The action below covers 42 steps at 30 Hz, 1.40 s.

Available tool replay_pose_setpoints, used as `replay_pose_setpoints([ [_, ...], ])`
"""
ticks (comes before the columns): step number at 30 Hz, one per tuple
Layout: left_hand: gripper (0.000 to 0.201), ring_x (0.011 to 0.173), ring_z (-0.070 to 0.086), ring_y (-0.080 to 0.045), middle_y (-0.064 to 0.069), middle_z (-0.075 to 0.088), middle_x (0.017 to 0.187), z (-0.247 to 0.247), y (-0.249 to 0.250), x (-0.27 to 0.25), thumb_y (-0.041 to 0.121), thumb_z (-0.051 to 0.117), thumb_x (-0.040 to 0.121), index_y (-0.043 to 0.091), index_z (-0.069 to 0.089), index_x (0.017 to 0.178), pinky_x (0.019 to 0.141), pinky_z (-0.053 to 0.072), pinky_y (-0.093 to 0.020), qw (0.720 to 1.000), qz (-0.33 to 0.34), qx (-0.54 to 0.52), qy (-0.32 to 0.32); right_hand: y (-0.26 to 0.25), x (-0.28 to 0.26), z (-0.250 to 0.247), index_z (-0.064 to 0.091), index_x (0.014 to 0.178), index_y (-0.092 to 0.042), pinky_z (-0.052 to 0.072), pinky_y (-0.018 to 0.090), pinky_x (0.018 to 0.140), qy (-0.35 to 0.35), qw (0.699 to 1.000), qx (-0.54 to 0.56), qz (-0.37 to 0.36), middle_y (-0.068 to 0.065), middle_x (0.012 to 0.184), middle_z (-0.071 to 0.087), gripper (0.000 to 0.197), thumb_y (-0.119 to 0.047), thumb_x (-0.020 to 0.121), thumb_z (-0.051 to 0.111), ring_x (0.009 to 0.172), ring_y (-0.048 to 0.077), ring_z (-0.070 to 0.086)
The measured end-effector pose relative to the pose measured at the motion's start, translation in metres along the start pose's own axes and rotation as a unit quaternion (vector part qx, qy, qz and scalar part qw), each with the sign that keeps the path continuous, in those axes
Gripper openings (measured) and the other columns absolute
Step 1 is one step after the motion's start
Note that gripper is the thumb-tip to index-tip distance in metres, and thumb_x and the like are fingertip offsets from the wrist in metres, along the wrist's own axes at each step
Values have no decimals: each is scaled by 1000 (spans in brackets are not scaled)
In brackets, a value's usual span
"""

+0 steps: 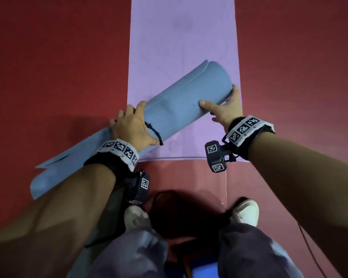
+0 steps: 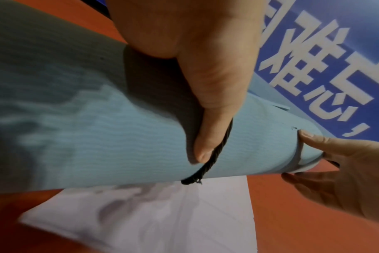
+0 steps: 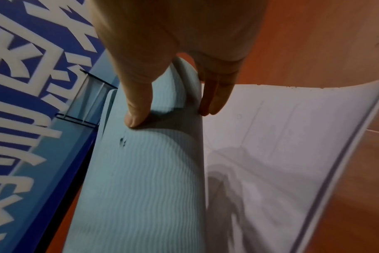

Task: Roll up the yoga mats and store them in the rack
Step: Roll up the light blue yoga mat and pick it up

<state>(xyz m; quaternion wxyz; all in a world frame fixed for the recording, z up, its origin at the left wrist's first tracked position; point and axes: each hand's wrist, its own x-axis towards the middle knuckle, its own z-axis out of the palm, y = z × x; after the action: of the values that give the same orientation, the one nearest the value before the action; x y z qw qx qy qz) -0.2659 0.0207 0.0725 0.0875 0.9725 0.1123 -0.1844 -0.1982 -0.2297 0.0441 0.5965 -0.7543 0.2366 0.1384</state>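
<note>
The rolled blue mat [image 1: 169, 109] is held off the floor at a slant above the flat purple mat [image 1: 183, 47], its far end raised to the right and its near end dropping low to the left. The roll is loose: at the far end the outer flap stands away from the core, and at the near end the layers are seen splayed and uneven (the layers there have clearly not been drawn tight). It is gripped near its middle by the left hand [image 1: 132, 127], whose fingers are curled over the top while the thumb [image 2: 208, 142] is pressed against the underside, right beside a black cord [image 2: 216, 154] wrapped round the roll. The far end is clasped by the right hand [image 1: 223, 108], thumb [image 3: 138, 109] laid on the ribbed surface and fingers [image 3: 214, 97] tucked behind the rim. Unrolling is judged the main risk: if either grip is eased, the free flap may spring open and the coil slacken. The cord could also be slid off or left too slack to bind, since it cannot be told whether it is tied. The drooping near end might be dragged over the red floor [image 1: 58, 57]. The wire rack [image 3: 86, 101] is glimpsed only by the right wrist camera, beside a blue banner [image 3: 22, 85], so a splayed end could be caught on its wires
</note>
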Motion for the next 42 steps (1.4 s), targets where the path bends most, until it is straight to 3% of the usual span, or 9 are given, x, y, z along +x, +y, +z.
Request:
replay_pose_setpoints([
  [5, 122, 121, 45, -34, -3, 48, 131, -16, -56, -41, 64, 87, 42, 37, 28, 145, 97, 37, -51, 998, -49, -26, -43, -16, -44, 42, 29, 142, -26, 53, 50, 95, -29, 997, -65, 21, -22, 110, 47, 102, -35, 61, 91, 115, 23, 57],
  [9, 115, 106, 56, -36, -5, 56, 116, 7, -123, -91, 76, 66, 37, 36, 39, 141, 88, 46, -50, 992, -104, -68, 1, -9, -80, 101, 33, 137, -21, 54, 50, 92, -90, 989, -115, 28, -19, 106, 48, 89, -28, 69, 89, 112, 23, 57],
  [11, 119, 108, 58, -38, -7, 56, 122, 22, -157, -114, 69, 76, 41, 34, 33, 146, 89, 49, -51, 987, -141, -70, -25, -3, -96, 134, 33, 138, -19, 54, 48, 91, -125, 983, -136, 28, -17, 104, 48, 86, -24, 71, 87, 109, 23, 58],
  [18, 135, 123, 52, -40, -12, 45, 143, 87, -287, -194, 65, 87, 37, 31, 19, 148, 101, 45, -56, 929, -292, -167, -153, 48, -158, 282, 41, 129, -34, 55, 46, 78, -260, 935, -242, 10, 11, 121, 51, 77, -49, 60, 71, 92, 34, 62],
  [24, 134, 122, 55, -35, -7, 47, 140, 149, -349, -245, 61, 90, 37, 30, 20, 148, 101, 45, -55, 884, -379, -196, -192, 111, -190, 364, 41, 135, -22, 49, 30, 70, -325, 888, -326, -4, 8, 124, 48, 62, -28, 81, 71, 94, 29, 58],
  [30, 132, 120, 55, -36, -5, 47, 137, 182, -380, -267, 62, 89, 37, 35, 20, 147, 99, 46, -57, 864, -401, -195, -235, 155, -208, 388, 42, 136, -16, 39, 14, 67, -369, 864, -341, 16, 10, 127, 51, 61, -26, 83, 72, 107, 25, 55],
  [36, 123, 123, 49, -41, -14, 43, 138, 195, -394, -266, 37, 96, 50, 23, 24, 149, 100, 44, -55, 853, -419, -188, -247, 158, -214, 396, 29, 150, -19, 45, 21, 73, -435, 823, -360, 52, 1, 132, 51, 75, -23, 87, 70, 91, 10, 57],
  [40, 122, 128, 44, -42, -14, 32, 145, 188, -391, -243, 34, 96, 53, 18, 23, 149, 103, 43, -56, 847, -414, -189, -274, 145, -215, 393, 34, 149, -16, 46, 35, 96, -445, 828, -334, 71, 2, 135, 52, 74, -20, 85, 70, 117, 21, 53],
  [42, 128, 132, 40, -42, -10, 30, 149, 181, -382, -228, 41, 96, 49, 23, 19, 150, 103, 43, -59, 861, -398, -194, -249, 136, -209, 383, 36, 148, -14, 49, 35, 91, -440, 834, -325, 75, 8, 132, 56, 74, -18, 83, 69, 113, 26, 56],
])
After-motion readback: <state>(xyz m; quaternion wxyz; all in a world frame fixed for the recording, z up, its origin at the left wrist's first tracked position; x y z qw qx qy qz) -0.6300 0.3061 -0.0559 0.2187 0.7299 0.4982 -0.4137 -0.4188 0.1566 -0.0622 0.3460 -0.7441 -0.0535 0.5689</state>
